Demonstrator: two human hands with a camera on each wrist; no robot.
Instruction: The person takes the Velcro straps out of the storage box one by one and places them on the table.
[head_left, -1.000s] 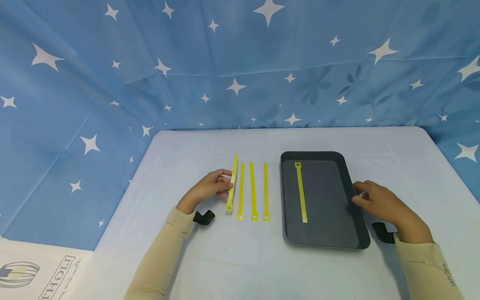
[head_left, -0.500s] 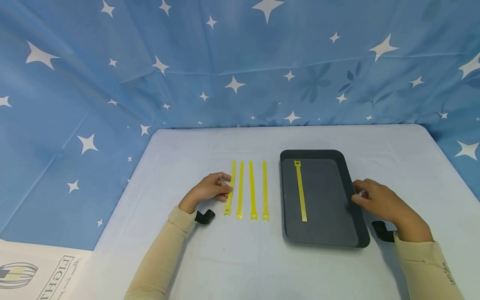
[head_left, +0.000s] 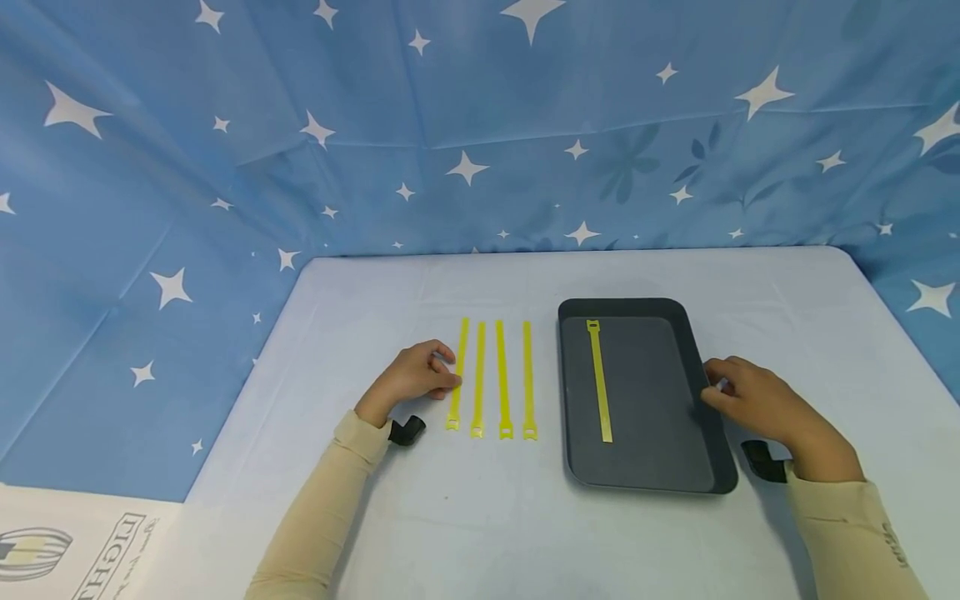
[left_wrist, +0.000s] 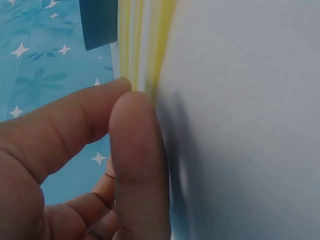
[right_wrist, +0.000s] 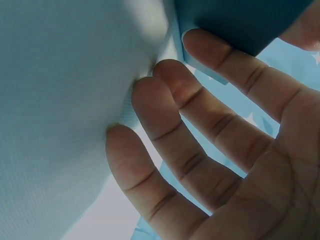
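Note:
In the head view, my left hand (head_left: 416,372) is at the leftmost of several yellow hook-and-loop cable ties (head_left: 458,367) lying side by side on the white table (head_left: 487,517). Its thumb tip (left_wrist: 134,112) overlaps this tie's edge, and no tie shows held between thumb and index finger. Each tie has a slotted head at the near end. My right hand (head_left: 772,408) holds the dark grey tray (head_left: 652,467) at its right rim, index finger and thumb at the wall; the other fingers (right_wrist: 157,107) hang loosely bent below. Inside the tray lies another yellow tie (head_left: 600,383), slotted head at the far end.
A blue curtain with white stars (head_left: 465,125) hangs behind the table and on the left. Black wrist mounts (head_left: 407,431) sit beneath both forearms. A printed cloth (head_left: 75,546) covers the lower left corner.
My left hand has lowered the leftmost tie to the table, in line with the others, and loosened its fingers from it. The right hand stays at the tray rim.

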